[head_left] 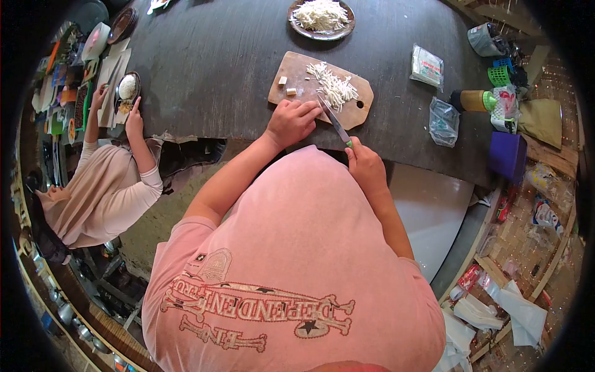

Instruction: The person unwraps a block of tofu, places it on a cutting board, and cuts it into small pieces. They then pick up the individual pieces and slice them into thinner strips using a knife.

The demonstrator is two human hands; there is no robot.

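My right hand (367, 166) is closed round the green handle of a knife (335, 124), whose blade reaches over the near edge of a wooden cutting board (288, 68). Beside the blade, my left hand (294, 123) rests on the board with its fingers bent together; what lies under them is hidden. Thin white strips (334, 87) are heaped on the board's middle and right. Two small white blocks (282, 80) lie at its left.
Past the board stands a plate (349, 28) heaped with white strips. Right are plastic packets (426, 66), a bottle (472, 100) and a purple box (507, 154). At left a person (105, 186) holds both hands near a bowl of white food (128, 87).
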